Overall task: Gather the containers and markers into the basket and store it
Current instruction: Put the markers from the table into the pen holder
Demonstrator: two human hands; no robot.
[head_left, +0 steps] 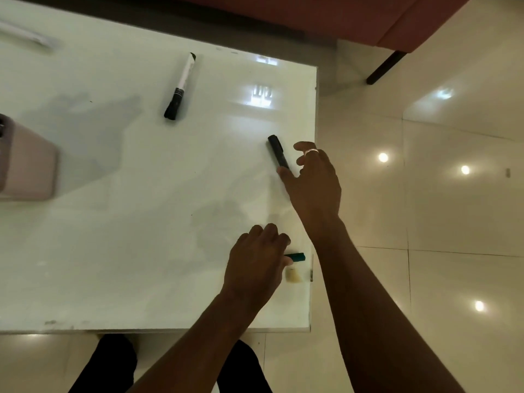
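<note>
On the white table (113, 251) lie a white marker with a black cap (181, 86) at the back and an all-black marker (277, 151) near the right edge. My right hand (314, 180) hovers at the black marker's near end, fingers spread, thumb tip touching it. My left hand (256, 262) is curled around a teal marker (297, 256), whose end pokes out to the right near the table's front right corner. A pink basket (31, 168) stands at the left edge, partly cut off.
A blurred white pen-like object (28, 38) lies at the far left back. A small cream patch (293, 275) sits just below the teal marker. A red sofa (368, 18) with a dark leg stands behind the table. Glossy tiled floor is to the right.
</note>
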